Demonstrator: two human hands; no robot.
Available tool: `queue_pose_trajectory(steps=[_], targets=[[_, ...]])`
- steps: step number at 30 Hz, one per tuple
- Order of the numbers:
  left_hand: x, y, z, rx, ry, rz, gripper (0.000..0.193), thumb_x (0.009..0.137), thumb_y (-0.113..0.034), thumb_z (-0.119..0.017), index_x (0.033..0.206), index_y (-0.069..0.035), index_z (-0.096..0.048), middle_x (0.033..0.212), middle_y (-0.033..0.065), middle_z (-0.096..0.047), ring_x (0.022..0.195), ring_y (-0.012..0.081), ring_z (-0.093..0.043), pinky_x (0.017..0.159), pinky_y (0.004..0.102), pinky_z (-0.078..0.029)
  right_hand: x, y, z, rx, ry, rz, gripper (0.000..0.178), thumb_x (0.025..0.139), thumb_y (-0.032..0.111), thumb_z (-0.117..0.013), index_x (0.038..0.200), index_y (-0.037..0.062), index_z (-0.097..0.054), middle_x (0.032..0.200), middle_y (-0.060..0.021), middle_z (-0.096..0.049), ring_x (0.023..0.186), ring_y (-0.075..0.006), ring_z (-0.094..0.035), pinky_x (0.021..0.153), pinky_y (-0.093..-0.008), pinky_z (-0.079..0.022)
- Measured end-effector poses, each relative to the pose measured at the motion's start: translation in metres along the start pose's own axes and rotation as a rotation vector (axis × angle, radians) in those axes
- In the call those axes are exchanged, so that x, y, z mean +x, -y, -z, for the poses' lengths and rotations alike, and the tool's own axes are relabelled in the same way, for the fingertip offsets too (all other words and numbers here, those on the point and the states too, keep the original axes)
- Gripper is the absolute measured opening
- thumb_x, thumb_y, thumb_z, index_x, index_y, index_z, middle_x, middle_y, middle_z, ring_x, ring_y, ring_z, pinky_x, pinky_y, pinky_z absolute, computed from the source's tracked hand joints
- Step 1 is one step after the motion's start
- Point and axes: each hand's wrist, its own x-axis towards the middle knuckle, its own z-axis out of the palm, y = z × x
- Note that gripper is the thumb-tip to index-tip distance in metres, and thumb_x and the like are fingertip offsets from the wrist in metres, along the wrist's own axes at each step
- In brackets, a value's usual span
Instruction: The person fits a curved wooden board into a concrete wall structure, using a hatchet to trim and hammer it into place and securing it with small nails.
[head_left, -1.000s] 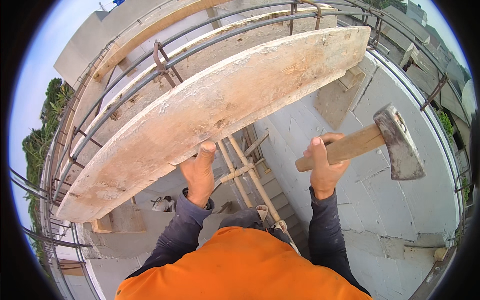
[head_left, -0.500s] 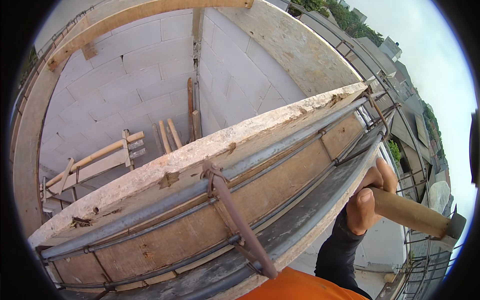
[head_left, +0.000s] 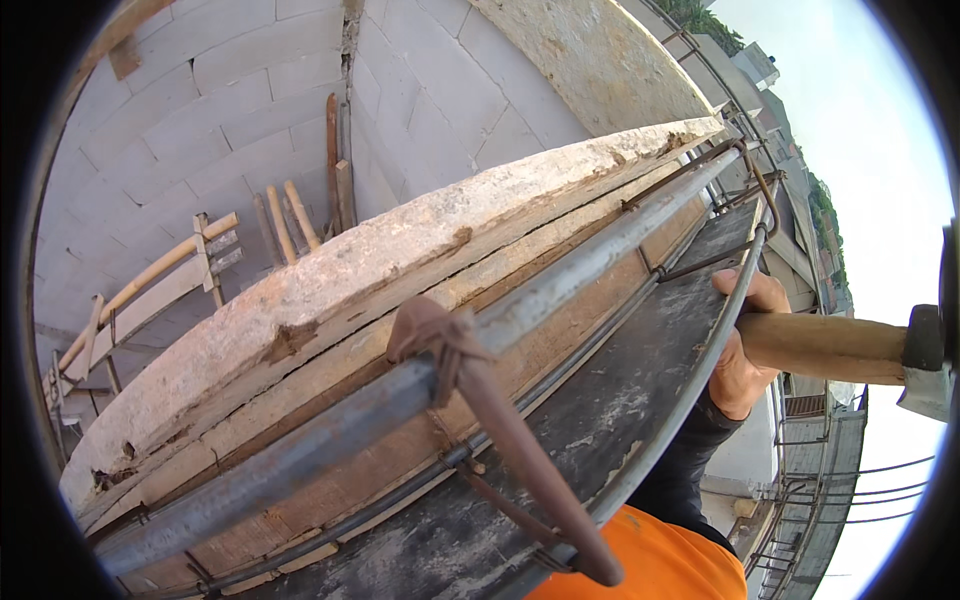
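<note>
My right hand [head_left: 745, 345] is closed round the wooden handle of a hammer [head_left: 830, 345], at the right of the view. Its dark metal head [head_left: 925, 360] reaches the right rim and is partly cut off. The hand is beside a long grey steel bar [head_left: 690, 400] of a reinforcement cage. Another thick grey bar [head_left: 560, 280] runs across the middle. A rusty bent stirrup [head_left: 520, 465] is tied over it with wire. My left hand is out of sight.
A rough, pale-edged formwork board [head_left: 370, 235] runs alongside the cage, with a dark panel [head_left: 620, 390] on the near side. Beyond stand a grey block wall [head_left: 260, 110] and bamboo-and-wood scaffolding [head_left: 150, 285]. Rooftops [head_left: 800, 220] lie past the right edge.
The upper bar and stirrup now look nearer and farther off the board. My right hand has moved slightly up, and the hammer handle has tilted from sloping down to nearly level.
</note>
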Motion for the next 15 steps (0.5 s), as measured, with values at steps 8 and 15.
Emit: queue_pose_trajectory(steps=[8, 15], targets=[[-0.007, -0.034, 0.015, 0.087, 0.33, -0.08, 0.047, 0.1, -0.042, -0.072, 0.124, -0.001, -0.07, 0.109, 0.0081, -0.07, 0.096, 0.016, -0.063, 0.079, 0.0317, -0.05, -0.004, -0.019, 0.038, -0.106, 0.108, -0.146, 0.06, 0.095, 0.037, -0.077, 0.137, -0.0015, -0.057, 0.104, -0.0104, -0.069, 0.082, -0.015, -0.062, 0.074, -0.0269, -0.051], [-0.076, -0.037, 0.078, -0.109, -0.25, 0.034, 0.037, 0.1, -0.031, -0.073, 0.121, 0.0, -0.072, 0.087, -0.0006, -0.066, 0.076, 0.0062, -0.055, 0.063, 0.0245, -0.044, -0.015, 0.031, -0.012, -0.012, -0.088, 0.058, 0.049, 0.084, 0.047, -0.086, 0.092, 0.0001, -0.074, 0.078, -0.0117, -0.072, 0.068, -0.0236, -0.069, 0.06, -0.0362, -0.057]])
